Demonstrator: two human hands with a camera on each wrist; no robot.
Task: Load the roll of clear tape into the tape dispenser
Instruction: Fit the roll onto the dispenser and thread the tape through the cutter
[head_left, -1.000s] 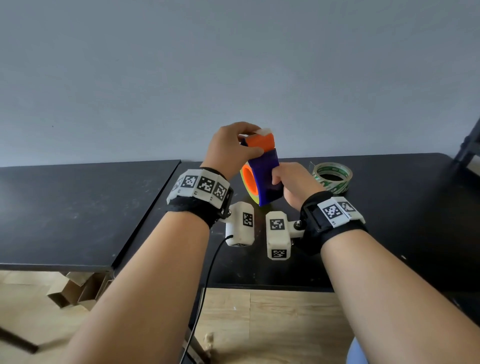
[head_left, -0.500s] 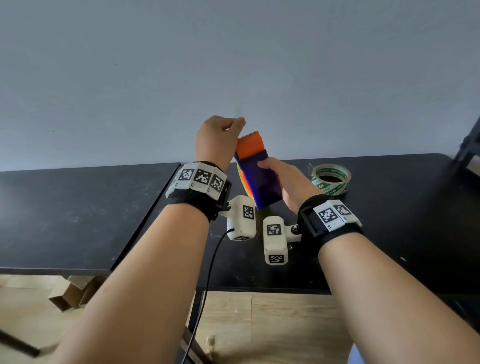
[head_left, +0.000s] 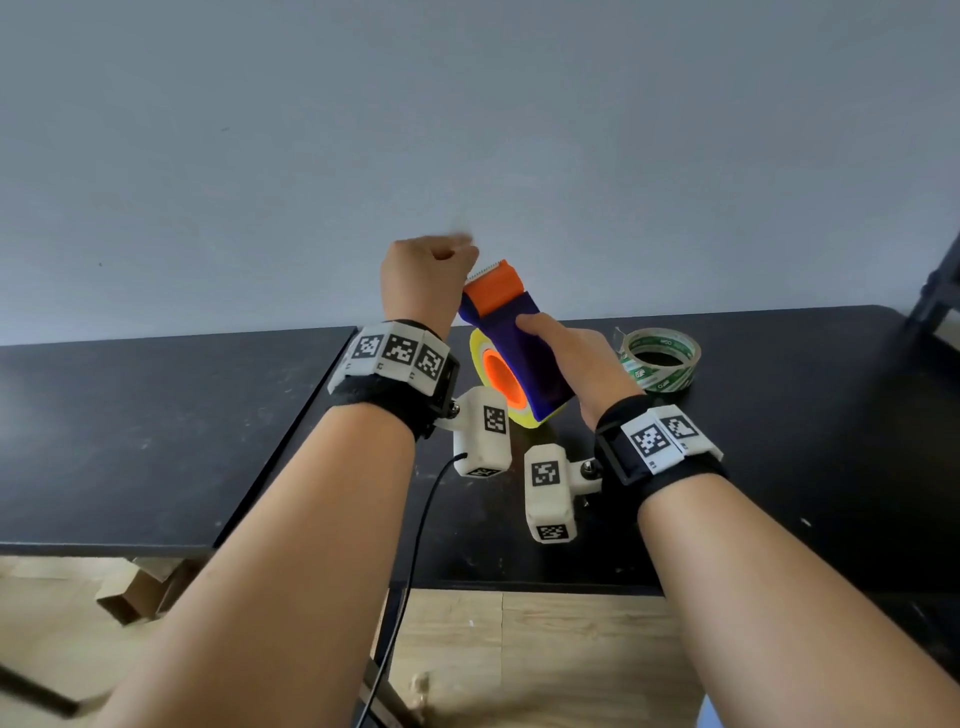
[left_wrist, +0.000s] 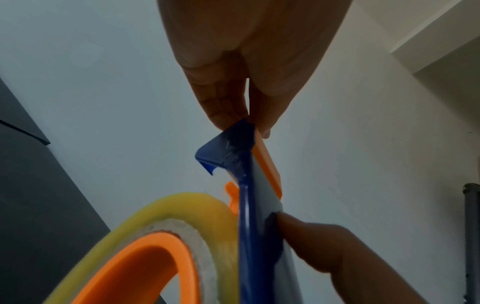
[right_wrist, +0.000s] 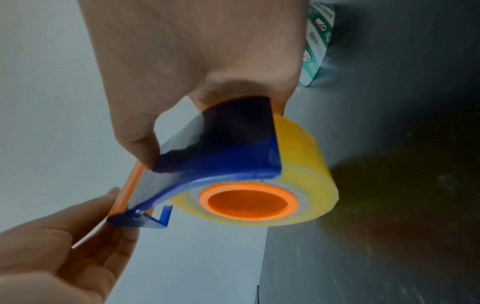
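The blue tape dispenser (head_left: 524, 332) with an orange cutter end is held tilted above the black table (head_left: 779, 441). A yellowish clear tape roll (head_left: 480, 345) sits on its orange hub (right_wrist: 248, 202). My right hand (head_left: 566, 358) grips the blue body, thumb on top, fingers behind the roll (right_wrist: 303, 156). My left hand (head_left: 426, 275) pinches the dispenser's front tip (left_wrist: 233, 142) by the cutter. I cannot make out whether clear tape lies between those fingertips (left_wrist: 226, 115).
A second tape roll (head_left: 660, 358) with green print lies flat on the table just right of my right hand. A second black tabletop (head_left: 156, 441) adjoins on the left. A grey wall stands close behind. A dark frame (head_left: 935, 291) rises at far right.
The left hand lifted off the orange cutter, then came back down to pinch the front tip. The dispenser tilted so the hub faces me. The right thumb moved onto the blue top.
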